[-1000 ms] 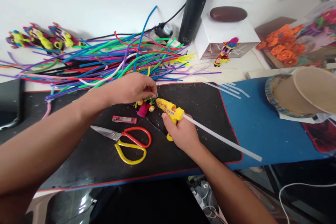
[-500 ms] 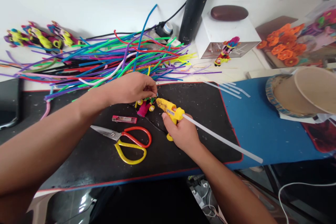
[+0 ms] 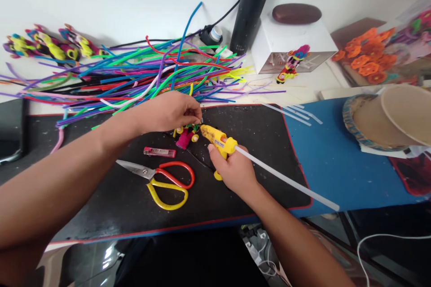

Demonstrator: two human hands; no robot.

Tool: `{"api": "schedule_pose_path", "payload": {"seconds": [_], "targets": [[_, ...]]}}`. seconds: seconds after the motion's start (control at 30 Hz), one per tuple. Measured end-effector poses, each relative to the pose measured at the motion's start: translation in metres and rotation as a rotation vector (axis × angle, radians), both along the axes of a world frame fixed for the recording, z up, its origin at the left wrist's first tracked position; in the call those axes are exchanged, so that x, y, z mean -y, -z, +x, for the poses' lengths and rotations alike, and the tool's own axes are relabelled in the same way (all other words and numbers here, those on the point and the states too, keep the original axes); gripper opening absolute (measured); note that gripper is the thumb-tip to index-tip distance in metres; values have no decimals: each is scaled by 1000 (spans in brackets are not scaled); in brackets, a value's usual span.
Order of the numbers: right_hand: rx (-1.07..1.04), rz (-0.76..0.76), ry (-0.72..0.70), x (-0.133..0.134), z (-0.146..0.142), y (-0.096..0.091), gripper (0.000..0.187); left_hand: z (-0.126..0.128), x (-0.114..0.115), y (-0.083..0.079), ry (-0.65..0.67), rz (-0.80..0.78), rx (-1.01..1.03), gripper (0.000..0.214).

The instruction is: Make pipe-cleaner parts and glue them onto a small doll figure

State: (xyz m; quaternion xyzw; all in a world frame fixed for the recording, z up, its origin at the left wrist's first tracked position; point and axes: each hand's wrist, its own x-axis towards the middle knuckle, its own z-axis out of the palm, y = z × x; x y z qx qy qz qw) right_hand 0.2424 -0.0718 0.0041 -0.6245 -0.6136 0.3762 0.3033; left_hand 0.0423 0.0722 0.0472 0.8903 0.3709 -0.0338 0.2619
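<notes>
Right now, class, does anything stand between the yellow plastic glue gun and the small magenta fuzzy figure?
Nothing visible does; the left hand partly hides the figure near the tip of the glue gun.

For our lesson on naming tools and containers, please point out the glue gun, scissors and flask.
Glue gun [image 3: 213,135]: head view, on its yellow barrel.
Scissors [image 3: 150,173]: head view, on the metal beside the pivot.
Flask [image 3: 252,11]: head view, on its black body.
</notes>
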Motion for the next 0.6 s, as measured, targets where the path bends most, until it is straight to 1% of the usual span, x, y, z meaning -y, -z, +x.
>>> {"api": "schedule_pose_path", "payload": {"seconds": [0.4,0.6], "targets": [[-2,0,-12,-1,0,3,36,-1,0,1,-19,-15,-15,27],[7,4,-9,-1,0,0,36,-1,0,0,-20,-13,-2,27]]}}
